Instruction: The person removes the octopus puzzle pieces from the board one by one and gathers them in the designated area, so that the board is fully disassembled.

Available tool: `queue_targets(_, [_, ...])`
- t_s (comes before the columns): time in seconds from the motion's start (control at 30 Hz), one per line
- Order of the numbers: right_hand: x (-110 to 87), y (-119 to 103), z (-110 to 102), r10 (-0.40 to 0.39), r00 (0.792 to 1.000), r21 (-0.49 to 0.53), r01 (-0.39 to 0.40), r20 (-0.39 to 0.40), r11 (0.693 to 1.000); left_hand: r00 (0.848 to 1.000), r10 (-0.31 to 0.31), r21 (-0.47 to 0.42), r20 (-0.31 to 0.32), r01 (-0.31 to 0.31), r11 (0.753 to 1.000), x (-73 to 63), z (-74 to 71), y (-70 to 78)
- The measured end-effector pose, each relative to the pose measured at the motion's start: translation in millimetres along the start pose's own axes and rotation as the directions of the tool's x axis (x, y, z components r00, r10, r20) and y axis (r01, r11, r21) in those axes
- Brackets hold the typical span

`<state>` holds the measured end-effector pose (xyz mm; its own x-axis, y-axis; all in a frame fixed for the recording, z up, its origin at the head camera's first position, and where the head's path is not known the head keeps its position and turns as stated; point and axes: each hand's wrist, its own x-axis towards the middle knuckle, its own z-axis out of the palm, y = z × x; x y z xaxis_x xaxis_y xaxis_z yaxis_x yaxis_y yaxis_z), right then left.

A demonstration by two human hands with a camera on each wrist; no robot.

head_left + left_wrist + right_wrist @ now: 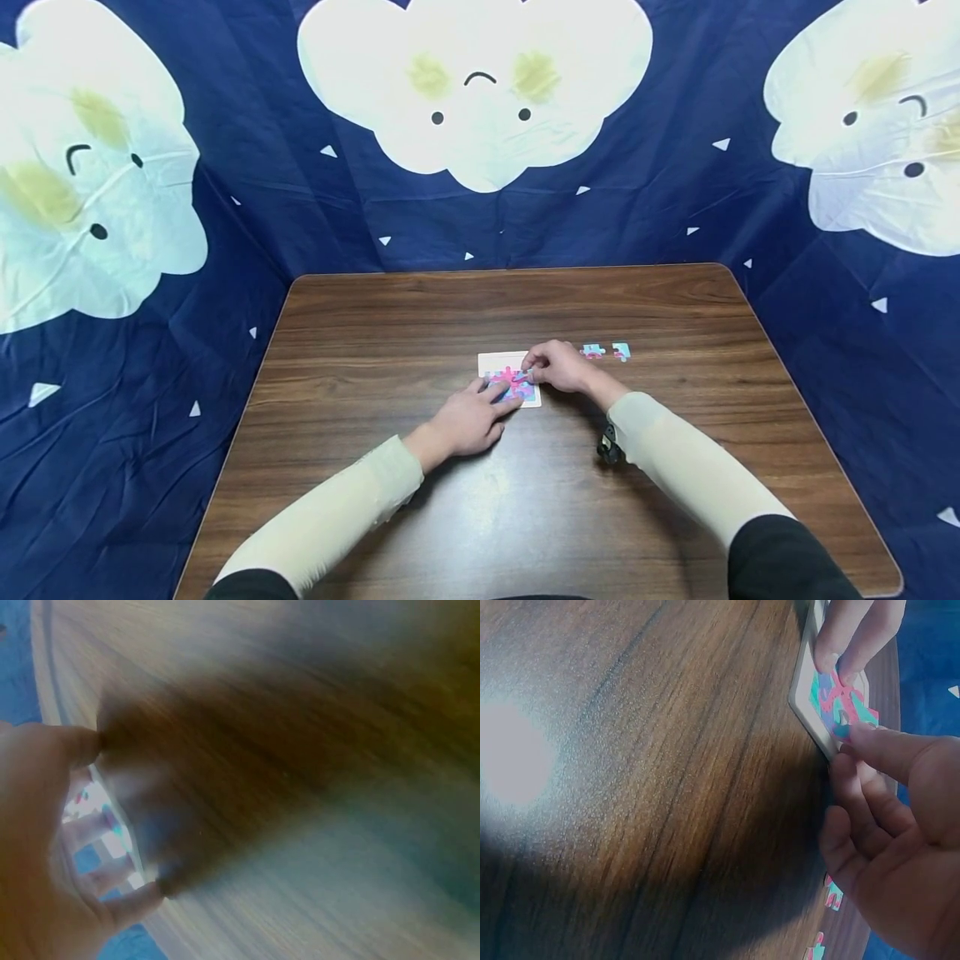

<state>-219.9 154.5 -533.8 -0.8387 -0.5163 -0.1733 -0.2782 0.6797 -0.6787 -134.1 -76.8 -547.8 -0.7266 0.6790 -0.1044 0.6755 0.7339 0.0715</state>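
Observation:
A white puzzle board (491, 361) lies near the middle of the table, partly filled with joined pink, blue and purple jigsaw pieces (512, 379). My left hand (467, 422) rests on the board's near left side, its fingers stretched over the joined pieces. At the board's right edge, my right hand (561, 367) pinches a teal puzzle piece (842, 730) between thumb and index finger, right against the other pieces. The left wrist view is blurred; there the left hand (45, 840) covers most of the board.
Two loose blue and pink puzzle pieces, one nearer (592, 351) and one farther right (621, 351), lie beyond the right hand. The brown wooden table (360, 333) has a dark blue cloth (420, 225) with white clouds standing around its back and sides.

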Motion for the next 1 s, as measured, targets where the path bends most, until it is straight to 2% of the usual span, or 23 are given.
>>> queue_targets(0.27, [-2.4, -3.5, -0.2, 0.023, 0.999, 0.032, -0.022, -0.024, 0.999, 1.000, -0.007, -0.021, 0.005, 0.007, 1.000, -0.8, -1.9, 2.4])
queue_targets(0.47, [-5.3, -4.7, 1.2, 0.022, 0.999, -0.033, -0.023, -0.040, 0.999, 0.998, -0.031, -0.033, 0.046, 0.033, 0.999, 1.6, -3.3, 2.0])
queue_targets(0.73, [-5.5, -5.4, -2.0, -0.052, 0.998, -0.040, 0.051, -0.031, 0.998, 0.999, -0.025, -0.040, 0.048, 0.027, 0.999, 1.9, -5.2, 0.9])
queue_targets(0.87, [-4.7, -3.3, -3.7, -0.051, 0.997, -0.016, 0.050, -0.055, 0.999, 0.999, -0.015, -0.036, 0.039, 0.017, 0.999, 2.0, -6.1, 1.0])
queue_targets(1.0, [-6.1, -0.2, -7.1, -0.011, 0.998, 0.071, 0.016, -0.063, 0.997, 0.999, -0.017, -0.037, 0.036, 0.018, 0.999, 1.8, -4.6, 1.1])
